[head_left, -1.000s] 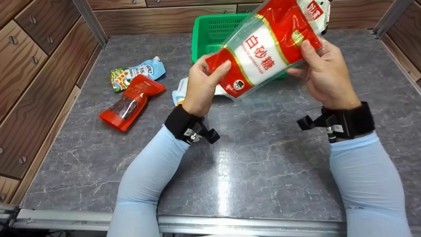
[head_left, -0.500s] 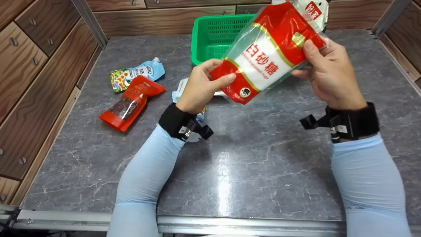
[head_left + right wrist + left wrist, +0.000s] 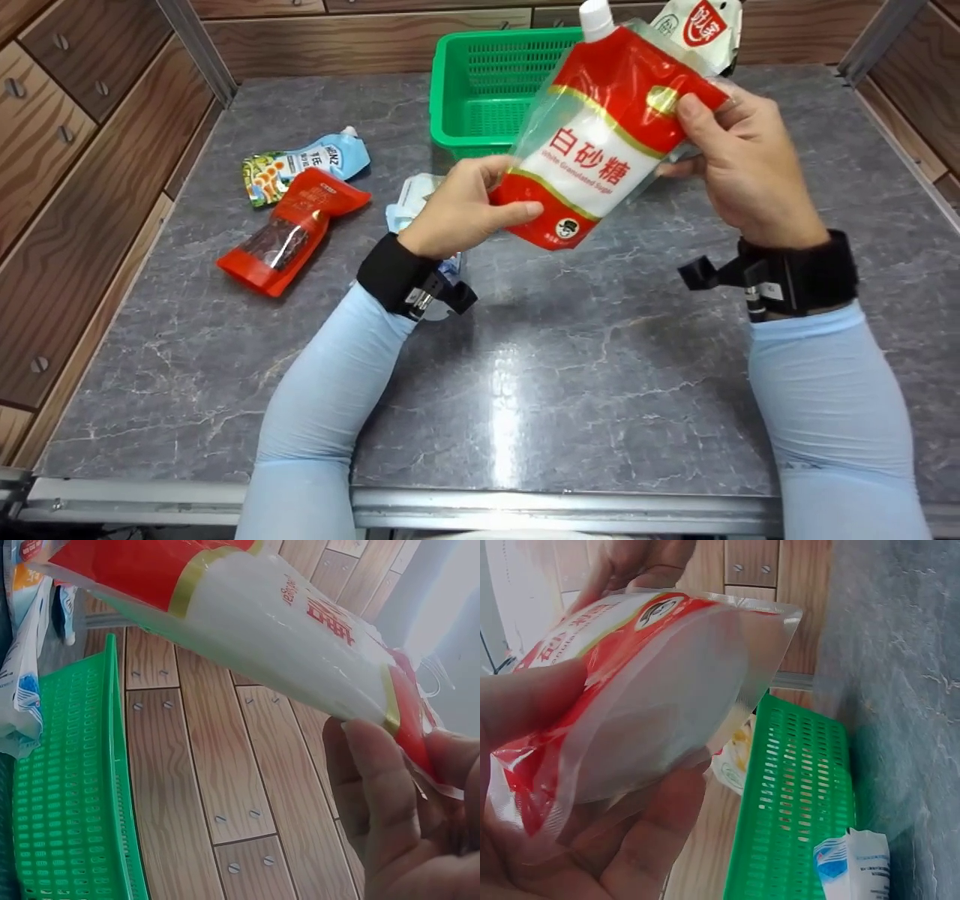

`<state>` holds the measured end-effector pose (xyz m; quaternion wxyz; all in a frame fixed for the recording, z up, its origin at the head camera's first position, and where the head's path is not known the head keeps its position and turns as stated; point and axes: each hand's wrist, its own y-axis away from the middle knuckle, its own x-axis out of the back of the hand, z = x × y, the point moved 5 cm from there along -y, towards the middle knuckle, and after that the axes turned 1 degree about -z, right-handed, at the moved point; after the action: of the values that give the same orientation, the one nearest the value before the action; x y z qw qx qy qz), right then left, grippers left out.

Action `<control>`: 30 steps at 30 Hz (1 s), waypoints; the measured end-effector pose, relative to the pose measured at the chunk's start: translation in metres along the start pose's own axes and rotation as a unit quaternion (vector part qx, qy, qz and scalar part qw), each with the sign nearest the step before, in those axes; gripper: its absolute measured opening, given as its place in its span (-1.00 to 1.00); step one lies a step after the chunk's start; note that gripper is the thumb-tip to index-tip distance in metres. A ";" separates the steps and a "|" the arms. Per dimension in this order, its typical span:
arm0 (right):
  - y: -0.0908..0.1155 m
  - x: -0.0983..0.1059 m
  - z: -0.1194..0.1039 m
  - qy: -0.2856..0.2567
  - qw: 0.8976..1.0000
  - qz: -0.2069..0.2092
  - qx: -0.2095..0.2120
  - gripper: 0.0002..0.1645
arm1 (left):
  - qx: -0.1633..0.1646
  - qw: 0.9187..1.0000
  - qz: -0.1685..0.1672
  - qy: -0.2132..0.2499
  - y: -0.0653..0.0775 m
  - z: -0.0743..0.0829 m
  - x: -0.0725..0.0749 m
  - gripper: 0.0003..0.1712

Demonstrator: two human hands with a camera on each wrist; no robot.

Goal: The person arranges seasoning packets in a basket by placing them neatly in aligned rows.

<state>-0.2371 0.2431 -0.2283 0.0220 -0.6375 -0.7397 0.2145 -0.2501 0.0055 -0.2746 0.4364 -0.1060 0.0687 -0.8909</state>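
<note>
Held up over the table in both hands is a red and clear spouted pouch of white granulated sugar [image 3: 592,154], tilted, its white cap at the upper left. My left hand [image 3: 469,206] grips its lower left corner, thumb on the front and fingers behind, as the left wrist view shows. At the upper right edge, my right hand [image 3: 754,161] pinches the pouch between thumb and fingers. The right wrist view shows the pouch's clear side panel, with my right fingers [image 3: 375,787] at its edge. Part of the green basket [image 3: 480,90] is hidden behind the pouch.
On the left of the table lie a blue Heinz pouch [image 3: 330,157] and a red packet with a clear window [image 3: 289,232], overlapping it. A pale packet [image 3: 411,199] is partly hidden by my left hand. A white bag with a red label [image 3: 701,30] stands at the back right.
The sugar pouch has come down and nearer, turning more upright, so its white cap now shows. My left hand has moved lower with it. Both hands have kept their grip.
</note>
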 end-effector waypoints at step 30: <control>0.021 -0.046 -0.013 0.341 0.925 -0.159 0.054 -0.75 | -0.036 0.992 -0.094 -0.069 0.010 0.019 -0.028 -0.64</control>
<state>-0.2047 0.2055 -0.2128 0.3412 -0.5443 -0.7662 0.0176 -0.2213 0.0206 -0.2623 0.3499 -0.1892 0.0602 -0.9155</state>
